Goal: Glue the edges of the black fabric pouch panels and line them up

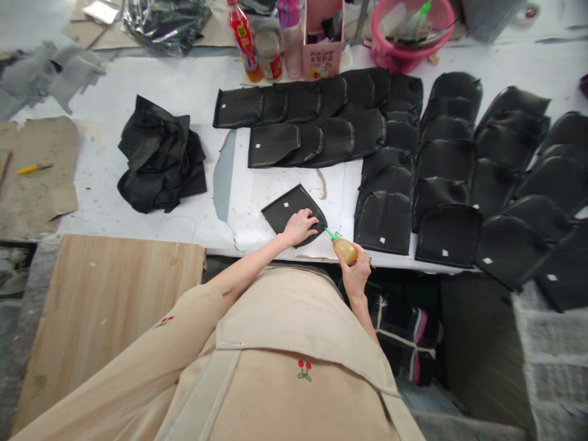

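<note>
A flat black leather-like piece (280, 214) with a small white tag lies at an angle near the table's front edge. My left hand (301, 227) rests on its right part, thumb and fingers apart, pressing it against the table. In my right hand (356, 269) is a small squeeze bottle (345, 251) of amber liquid, my fingers wrapped round it. Its thin green nozzle points left, and the tip is at the rounded edge of the black piece, close to my left fingertips. Whether liquid is coming out is too small to tell.
Overlapping rows of similar black pieces (383, 223) lie behind and to the right. A heap of black fabric (160, 156) is at left, beyond a wooden board (114, 306). A drink bottle (243, 43), a pink box (323, 61) and a pink basin (408, 58) stand behind.
</note>
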{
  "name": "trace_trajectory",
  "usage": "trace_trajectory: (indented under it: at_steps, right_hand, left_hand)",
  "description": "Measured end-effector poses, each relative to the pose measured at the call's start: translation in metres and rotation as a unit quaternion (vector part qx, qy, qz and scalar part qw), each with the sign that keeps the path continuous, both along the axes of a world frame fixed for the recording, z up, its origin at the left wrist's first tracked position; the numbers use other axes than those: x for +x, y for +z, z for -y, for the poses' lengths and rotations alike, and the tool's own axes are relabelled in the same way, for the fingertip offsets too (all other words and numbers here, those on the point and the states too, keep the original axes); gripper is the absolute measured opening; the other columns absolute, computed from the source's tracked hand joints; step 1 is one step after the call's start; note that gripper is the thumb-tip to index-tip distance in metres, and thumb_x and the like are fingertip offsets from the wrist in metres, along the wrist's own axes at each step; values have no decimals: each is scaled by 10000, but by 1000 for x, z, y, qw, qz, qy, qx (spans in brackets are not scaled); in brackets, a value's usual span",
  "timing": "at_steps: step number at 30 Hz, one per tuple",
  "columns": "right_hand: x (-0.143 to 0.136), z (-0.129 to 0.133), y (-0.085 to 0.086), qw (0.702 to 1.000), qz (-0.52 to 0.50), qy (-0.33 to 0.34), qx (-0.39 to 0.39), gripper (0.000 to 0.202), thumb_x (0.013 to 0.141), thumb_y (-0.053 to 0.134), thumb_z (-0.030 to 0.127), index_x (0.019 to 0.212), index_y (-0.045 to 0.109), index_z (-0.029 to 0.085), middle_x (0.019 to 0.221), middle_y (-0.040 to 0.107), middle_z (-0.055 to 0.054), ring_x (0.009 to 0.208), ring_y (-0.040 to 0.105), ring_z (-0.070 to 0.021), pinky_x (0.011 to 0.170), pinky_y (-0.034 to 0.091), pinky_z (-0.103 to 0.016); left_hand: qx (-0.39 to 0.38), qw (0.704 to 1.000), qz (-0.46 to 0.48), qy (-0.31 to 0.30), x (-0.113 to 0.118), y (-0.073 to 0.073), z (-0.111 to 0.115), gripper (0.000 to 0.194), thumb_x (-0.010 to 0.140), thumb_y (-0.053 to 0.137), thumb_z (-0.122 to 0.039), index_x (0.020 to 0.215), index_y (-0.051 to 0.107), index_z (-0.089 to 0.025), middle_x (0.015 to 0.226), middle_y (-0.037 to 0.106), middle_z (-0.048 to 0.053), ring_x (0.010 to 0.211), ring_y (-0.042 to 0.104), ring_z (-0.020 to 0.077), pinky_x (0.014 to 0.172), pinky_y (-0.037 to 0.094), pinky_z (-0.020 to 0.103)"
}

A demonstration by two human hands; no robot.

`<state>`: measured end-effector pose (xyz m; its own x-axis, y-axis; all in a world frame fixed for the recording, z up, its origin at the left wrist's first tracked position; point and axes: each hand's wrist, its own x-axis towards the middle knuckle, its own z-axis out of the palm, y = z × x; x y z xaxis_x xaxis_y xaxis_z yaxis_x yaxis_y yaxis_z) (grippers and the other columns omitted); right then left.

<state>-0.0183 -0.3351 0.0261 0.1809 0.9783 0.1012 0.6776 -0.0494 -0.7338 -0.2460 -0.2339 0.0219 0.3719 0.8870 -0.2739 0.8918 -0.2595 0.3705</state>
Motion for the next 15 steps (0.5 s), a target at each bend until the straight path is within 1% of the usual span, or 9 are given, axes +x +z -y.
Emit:
trace_trajectory:
  at_steps: [4, 10, 15]
  right_hand:
    - [-1, -5, 1, 1000, 5, 7, -5, 425, 891, 652, 494, 1188, 618, 192, 1041, 661, -92, 939, 629, -241, 825, 521, -365]
    - [-9, 8, 5, 999, -20, 41, -10, 442, 889, 656, 505, 1200, 612, 194, 1057, 673, -93, 962, 637, -243, 878, 520, -387]
    - [-12, 13, 6, 999, -24, 26, -18, 462, 877, 667, 523, 1196, 613, 193, 1060, 674, -95, 969, 638, -253, 861, 526, -395]
  left_hand:
    - [7, 1000, -17, 13, 6, -3, -7, 285, 877, 721, -329, 1150, 692, -253, 1237, 552, 93, 1112, 531, 259, 844, 472, 356]
    - [15, 999, -12, 27, 4, -9, -7, 282, 868, 735, -327, 1139, 686, -267, 1251, 546, 78, 1118, 522, 254, 832, 461, 352]
    - [12, 999, -5, 29, 4, -13, -6, 285, 863, 742, -333, 1135, 686, -267, 1241, 542, 76, 1113, 522, 252, 833, 459, 350]
